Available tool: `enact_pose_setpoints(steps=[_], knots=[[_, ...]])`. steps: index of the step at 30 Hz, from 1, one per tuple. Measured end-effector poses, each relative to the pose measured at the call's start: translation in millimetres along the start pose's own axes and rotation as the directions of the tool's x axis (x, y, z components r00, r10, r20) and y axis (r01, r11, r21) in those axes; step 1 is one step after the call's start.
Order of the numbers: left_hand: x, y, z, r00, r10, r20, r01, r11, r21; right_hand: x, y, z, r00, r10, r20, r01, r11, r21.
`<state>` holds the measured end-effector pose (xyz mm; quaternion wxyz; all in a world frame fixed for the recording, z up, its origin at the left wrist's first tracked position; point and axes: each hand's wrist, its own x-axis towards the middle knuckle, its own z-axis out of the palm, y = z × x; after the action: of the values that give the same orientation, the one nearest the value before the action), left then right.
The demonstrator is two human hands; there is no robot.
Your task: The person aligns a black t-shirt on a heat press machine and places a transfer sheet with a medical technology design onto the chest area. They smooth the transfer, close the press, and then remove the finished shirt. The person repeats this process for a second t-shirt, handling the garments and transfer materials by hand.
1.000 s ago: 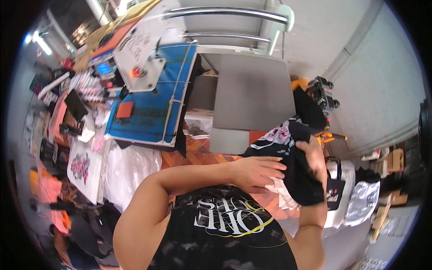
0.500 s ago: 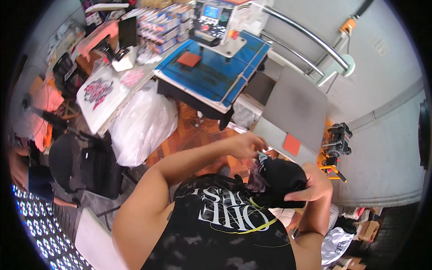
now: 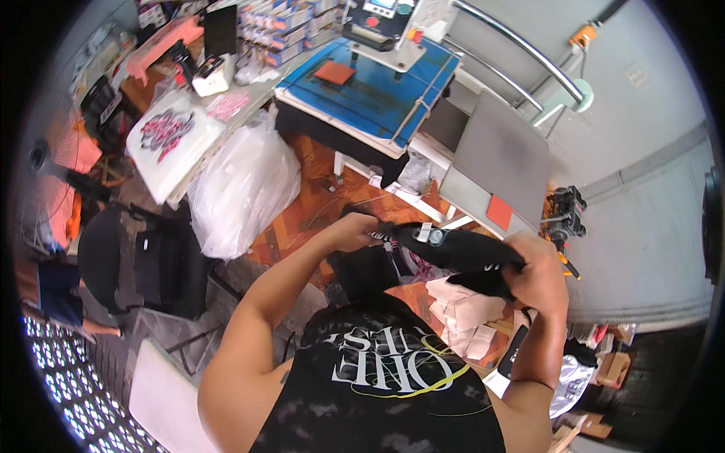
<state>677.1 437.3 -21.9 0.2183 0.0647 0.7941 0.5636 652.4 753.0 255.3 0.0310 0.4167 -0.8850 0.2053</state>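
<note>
A black T-shirt is stretched between my two hands in front of my torso. My left hand is closed around one end of its bunched cloth. At the other end my right hand grips the fabric, its fingers partly hidden behind the shirt. The collar, with a small pale label, shows along the upper side. Part of a pink and grey print peeks out from the folds below. Beyond the shirt stands a heat press with a blue-covered platen and a grey platen at its right.
Orange-red pads lie on the blue platen and beside the grey one. A filled clear plastic bag stands left of the press, near a black chair. Pale paper sheets litter the floor. Another person's leg shows far left.
My hands have moved apart, the left one leftward. The bundled black shirt has opened out between them, showing its collar and label. The view has shifted, revealing the paper sheets.
</note>
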Motion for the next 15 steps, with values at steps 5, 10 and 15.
enact_pose_setpoints(steps=[5, 10, 15], knots=[[-6.7, 11.1, 0.7, 0.857, 0.409, -0.312, -0.442, 0.896, -0.039, -46.7, 34.0, 0.6, 0.983, 0.171, -0.071, -0.151, 0.962, 0.226], [77.8, -28.4, 84.6, 0.939, 0.343, 0.028, -0.344, 0.939, 0.006, -16.3, 1.1, 6.5, 0.990, 0.037, -0.138, -0.003, 0.972, 0.233], [45.2, 27.2, 14.4, 0.882, 0.248, -0.401, -0.232, 0.969, 0.090, -95.2, 78.0, -8.6, 0.842, 0.392, -0.371, -0.479, 0.860, -0.176]])
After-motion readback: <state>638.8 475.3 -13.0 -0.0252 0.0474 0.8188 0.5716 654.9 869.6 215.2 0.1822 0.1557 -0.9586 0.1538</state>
